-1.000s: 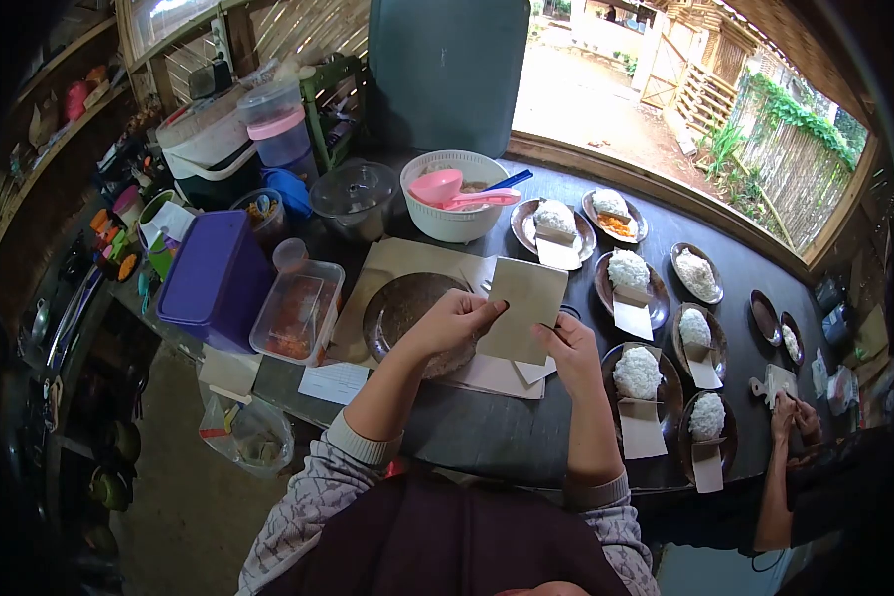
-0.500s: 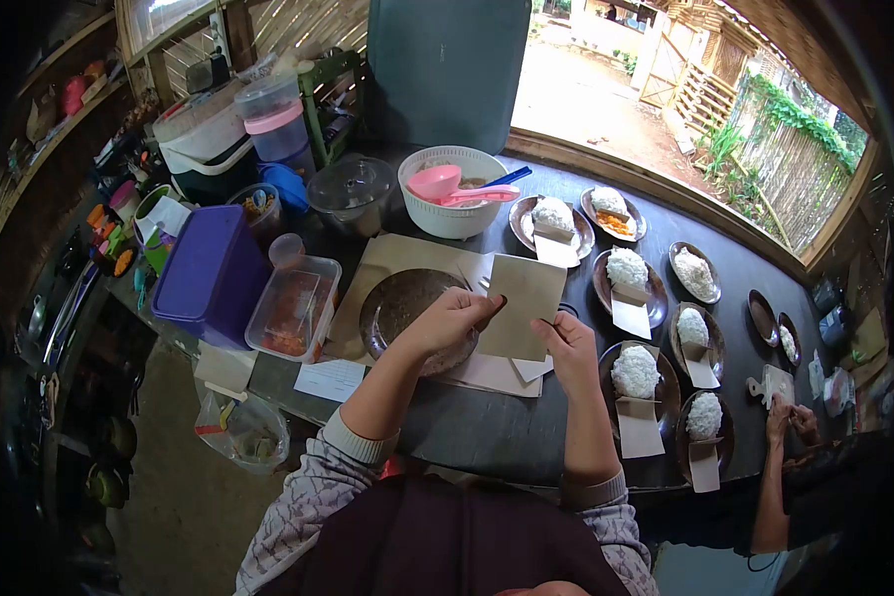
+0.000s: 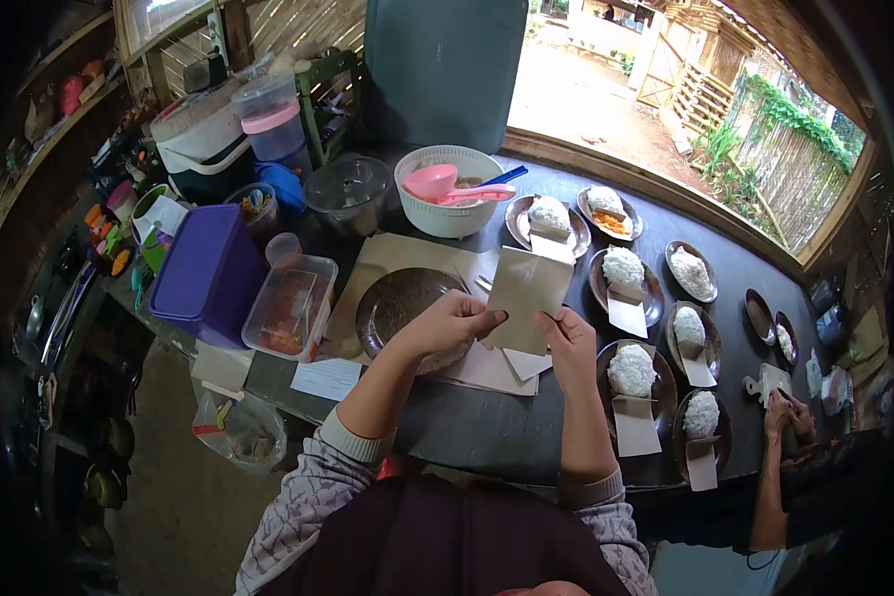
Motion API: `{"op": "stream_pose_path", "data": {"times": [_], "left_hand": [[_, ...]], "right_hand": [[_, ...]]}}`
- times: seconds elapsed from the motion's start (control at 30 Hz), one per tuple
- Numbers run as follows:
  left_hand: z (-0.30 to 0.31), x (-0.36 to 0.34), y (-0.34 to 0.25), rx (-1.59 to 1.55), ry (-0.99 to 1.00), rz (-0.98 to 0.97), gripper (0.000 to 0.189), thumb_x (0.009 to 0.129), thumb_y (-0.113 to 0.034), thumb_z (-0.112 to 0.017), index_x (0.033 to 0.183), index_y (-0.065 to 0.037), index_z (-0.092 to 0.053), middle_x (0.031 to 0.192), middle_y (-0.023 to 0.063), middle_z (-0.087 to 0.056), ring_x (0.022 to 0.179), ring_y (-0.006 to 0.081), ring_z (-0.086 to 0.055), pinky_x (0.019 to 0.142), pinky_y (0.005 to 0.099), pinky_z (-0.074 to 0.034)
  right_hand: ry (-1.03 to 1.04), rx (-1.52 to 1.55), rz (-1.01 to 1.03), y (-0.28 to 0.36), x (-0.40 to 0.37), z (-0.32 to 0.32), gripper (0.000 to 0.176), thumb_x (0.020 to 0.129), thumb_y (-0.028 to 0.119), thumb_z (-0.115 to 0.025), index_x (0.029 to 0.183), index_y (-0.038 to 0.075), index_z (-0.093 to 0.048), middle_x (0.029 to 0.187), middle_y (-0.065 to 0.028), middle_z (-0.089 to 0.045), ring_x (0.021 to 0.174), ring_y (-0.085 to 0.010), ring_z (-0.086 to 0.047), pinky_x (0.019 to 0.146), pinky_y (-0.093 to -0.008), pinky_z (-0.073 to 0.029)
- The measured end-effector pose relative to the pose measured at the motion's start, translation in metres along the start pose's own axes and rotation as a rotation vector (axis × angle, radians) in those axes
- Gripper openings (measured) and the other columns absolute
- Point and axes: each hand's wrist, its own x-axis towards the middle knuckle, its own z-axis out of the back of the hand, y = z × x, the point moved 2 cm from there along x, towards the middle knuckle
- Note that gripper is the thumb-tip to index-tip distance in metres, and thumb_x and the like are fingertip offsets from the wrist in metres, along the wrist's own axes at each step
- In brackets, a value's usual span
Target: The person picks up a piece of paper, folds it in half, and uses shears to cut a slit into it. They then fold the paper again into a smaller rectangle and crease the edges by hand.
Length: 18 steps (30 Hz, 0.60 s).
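A piece of brown paper (image 3: 528, 296) is held up between my two hands, its top edge appearing bent over. My left hand (image 3: 459, 323) pinches its lower left side with thumb and fingers. At the lower right edge, my right hand (image 3: 571, 346) grips it the same way. Behind my left hand lies an empty-looking brown plate (image 3: 387, 308), on larger brown sheets (image 3: 368, 260). A pale folded paper piece (image 3: 526, 366) rests just below the held paper. To the right, brown plates carry mounds of white rice (image 3: 632, 370) with folded paper pieces (image 3: 637, 425) against them.
A white basin (image 3: 447, 221) with a pink ladle (image 3: 432, 183) stands at the back. On the left are a clear tub (image 3: 288, 308) with reddish food and a purple container (image 3: 209, 273). At far right, another person's hands (image 3: 787, 417) hold a pale board-like object (image 3: 768, 381).
The paper stays in both hands, and its top edge now looks bent. My right hand has shifted slightly up and inward, closer to my left hand. The view has moved slightly.
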Motion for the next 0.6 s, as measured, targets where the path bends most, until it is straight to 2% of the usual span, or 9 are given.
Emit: {"op": "stream_pose_path", "data": {"times": [0.07,0.3,0.6], "left_hand": [[0.0,0.002,0.003,-0.008,-0.01,-0.026,0.03,0.088,-0.025,-0.056,0.075,0.001,-0.063,0.063,-0.0036,-0.057,0.052,0.0006,-0.044,0.045,0.0175,-0.033],[0.007,0.005,0.012,-0.029,0.06,-0.038,0.03,0.089,-0.025,-0.055,0.074,0.0,-0.063,0.062,-0.0039,-0.057,0.053,0.0,-0.043,0.045,0.018,-0.031],[0.005,0.004,0.01,0.012,0.027,0.005,0.029,0.088,-0.025,-0.056,0.081,0.003,-0.064,0.07,-0.0001,-0.062,0.061,0.0027,-0.051,0.054,0.0177,-0.039]], "right_hand": [[-0.001,-0.018,-0.001,0.0,0.0,0.0,0.011,0.085,0.011,-0.059,0.089,0.0,-0.061,0.084,0.0001,-0.062,0.075,-0.0028,-0.053,0.068,-0.0171,-0.041],[-0.007,-0.063,-0.012,-0.001,0.001,0.002,0.013,0.085,0.013,-0.06,0.088,0.0,-0.061,0.083,0.0001,-0.062,0.073,-0.0028,-0.053,0.067,-0.0173,-0.04],[-0.003,-0.058,-0.017,-0.002,0.001,0.004,0.012,0.085,0.012,-0.06,0.086,0.001,-0.06,0.081,0.0008,-0.062,0.071,-0.0017,-0.052,0.065,-0.0165,-0.04]]}}
